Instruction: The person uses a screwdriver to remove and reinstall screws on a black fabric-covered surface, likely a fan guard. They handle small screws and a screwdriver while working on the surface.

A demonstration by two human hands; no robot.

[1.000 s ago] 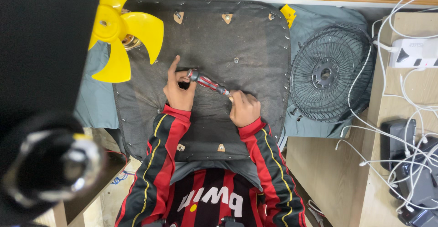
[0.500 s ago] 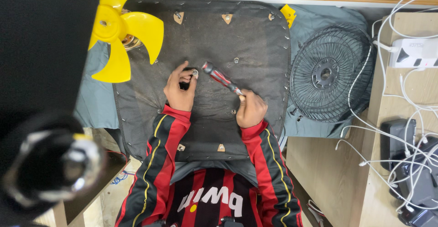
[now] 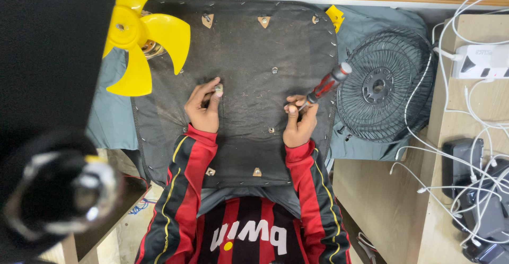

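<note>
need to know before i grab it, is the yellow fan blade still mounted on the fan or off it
Off. The yellow fan blade lies loose at the dark panel's upper left corner, apart from the black fan grille.

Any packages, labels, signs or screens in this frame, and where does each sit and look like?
Power strip: right edge, on the wooden shelf; white bar with a small grey printed mark.
Shirt: bottom centre, worn by the person; red and black stripes with white lettering.
No packages, signs or screens show.

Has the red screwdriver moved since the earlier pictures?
Yes. The red screwdriver in the right hand has swung from near the left hand toward the black fan grille, over the dark panel.
</note>
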